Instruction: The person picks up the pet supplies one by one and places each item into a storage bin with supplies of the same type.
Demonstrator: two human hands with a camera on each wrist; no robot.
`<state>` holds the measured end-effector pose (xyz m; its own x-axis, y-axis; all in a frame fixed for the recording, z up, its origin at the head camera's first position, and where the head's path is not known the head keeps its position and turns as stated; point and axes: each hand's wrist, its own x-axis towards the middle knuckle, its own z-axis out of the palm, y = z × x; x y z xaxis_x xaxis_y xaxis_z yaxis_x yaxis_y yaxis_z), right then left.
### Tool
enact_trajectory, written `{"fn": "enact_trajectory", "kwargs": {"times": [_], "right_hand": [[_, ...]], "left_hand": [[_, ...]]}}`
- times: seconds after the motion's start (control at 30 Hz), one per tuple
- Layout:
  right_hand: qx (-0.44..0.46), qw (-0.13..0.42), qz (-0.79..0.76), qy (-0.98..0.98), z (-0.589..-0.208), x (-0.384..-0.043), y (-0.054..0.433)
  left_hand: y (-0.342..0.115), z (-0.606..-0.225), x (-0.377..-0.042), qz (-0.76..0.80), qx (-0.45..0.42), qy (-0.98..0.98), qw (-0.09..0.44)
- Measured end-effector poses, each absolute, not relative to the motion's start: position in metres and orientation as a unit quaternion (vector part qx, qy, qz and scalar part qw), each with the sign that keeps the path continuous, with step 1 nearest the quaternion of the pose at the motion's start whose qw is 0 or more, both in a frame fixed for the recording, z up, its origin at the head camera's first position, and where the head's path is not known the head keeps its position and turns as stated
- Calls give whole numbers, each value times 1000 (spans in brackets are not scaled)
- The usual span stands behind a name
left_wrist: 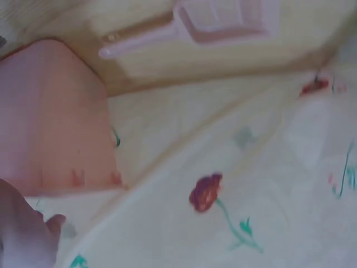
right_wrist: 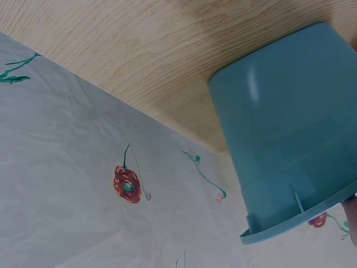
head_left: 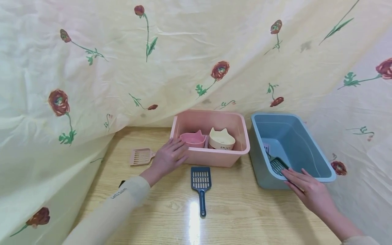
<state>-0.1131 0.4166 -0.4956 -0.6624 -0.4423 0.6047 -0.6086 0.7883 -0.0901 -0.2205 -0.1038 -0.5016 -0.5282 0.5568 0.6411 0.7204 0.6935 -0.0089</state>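
Observation:
In the head view my left hand (head_left: 169, 157) reaches over the front left rim of a pink litter box (head_left: 211, 158), fingers extended beside a pink cat-eared bowl (head_left: 193, 139). A cream cat-eared bowl (head_left: 221, 139) with lettering sits to the right in the same box. My right hand (head_left: 307, 189) is at the near rim of a blue litter box (head_left: 301, 146), its fingers fairly straight and overlapping the edge of a dark green litter scoop (head_left: 278, 165) inside. Only a bit of each hand shows in the wrist views.
A navy slotted litter scoop (head_left: 201, 182) lies on the wooden table (head_left: 171, 211), before the pink box. Left of that box lies a pale pink litter scoop (head_left: 141, 157). A small black item (head_left: 121, 183) peeks out by the left sleeve. Flowered cloth (head_left: 183, 51) hangs behind and at both sides.

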Motion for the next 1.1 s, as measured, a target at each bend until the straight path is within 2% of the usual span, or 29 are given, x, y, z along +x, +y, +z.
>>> {"fn": "enact_trajectory", "kwargs": {"times": [0.2,0.37,0.53,0.7,0.8,0.93,1.1], "right_hand": [[292,287,147,-900,-494,-112,416],[293,288,151,-899,-494,-111,417],[293,286,154,-899,-494,-113,417],[291,284,146,-902,-493,-116,417],[288,280,136,-905,-492,-116,417],[288,273,133,-908,-491,-115,416],[288,268,137,-909,-488,-113,416]], "left_hand": [[-115,-488,-213,-100,-472,-829,283],[-113,-498,-200,-66,-544,-804,228],[-105,-515,-189,-64,-562,-815,124],[-90,-528,-186,-105,-532,-840,-11],[-82,-532,-185,-123,-519,-844,-65],[-73,-541,-186,-131,-519,-840,-90],[-62,-556,-184,-125,-534,-833,-71]]}}
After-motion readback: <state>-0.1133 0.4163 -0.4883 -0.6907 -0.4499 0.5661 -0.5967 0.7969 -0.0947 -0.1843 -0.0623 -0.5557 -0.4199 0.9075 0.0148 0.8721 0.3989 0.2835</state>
